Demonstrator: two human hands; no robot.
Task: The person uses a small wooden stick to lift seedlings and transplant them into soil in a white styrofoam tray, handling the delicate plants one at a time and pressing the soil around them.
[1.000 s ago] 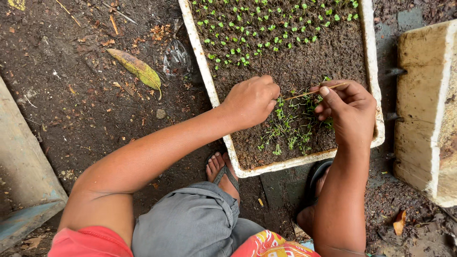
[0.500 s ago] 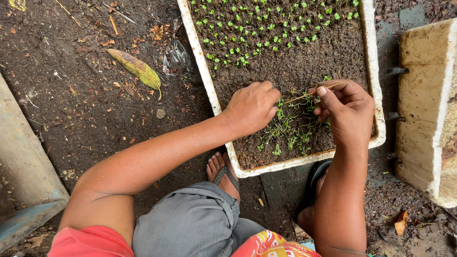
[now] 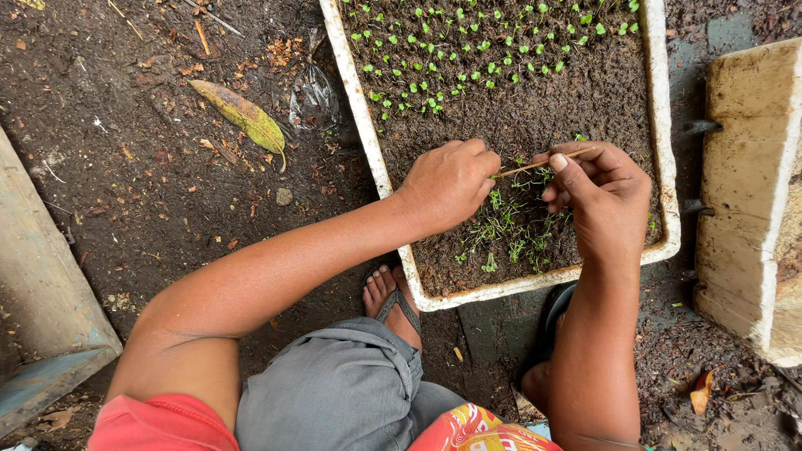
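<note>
The dark, damp soil ground (image 3: 150, 209) fills most of the view, littered with bits of dry leaf and twigs. On it sits a long white foam seedling tray (image 3: 361, 125) packed with dark potting soil; rows of small green two-leaf seedlings (image 3: 468, 50) stand in its far half, and a loose patch of thin, wispy green sprouts (image 3: 510, 230) lies in its near corner. To the right of the tray, apart from it, stands a weathered pale foam box (image 3: 748, 200). At the left edge a grey-blue wooden plank (image 3: 42, 334) slants across the ground.

The person squats at the tray's near end in grey shorts (image 3: 334, 392), a foot in a dark sandal (image 3: 394, 301) just beside the tray's corner. The left hand (image 3: 447, 184) rests on the tray soil with its fingers curled under into a loose fist, touching the edge of the sprout patch; whether it grips anything cannot be told. The right hand (image 3: 597, 200) hovers over the same patch, thumb and fingers pinched closed on a thin straw-coloured stick (image 3: 535, 164), which points left toward the left hand's knuckles.

On the ground left of the tray lie a long yellow-green fallen leaf (image 3: 242, 113) and a crumpled clear plastic bag (image 3: 313, 92).
</note>
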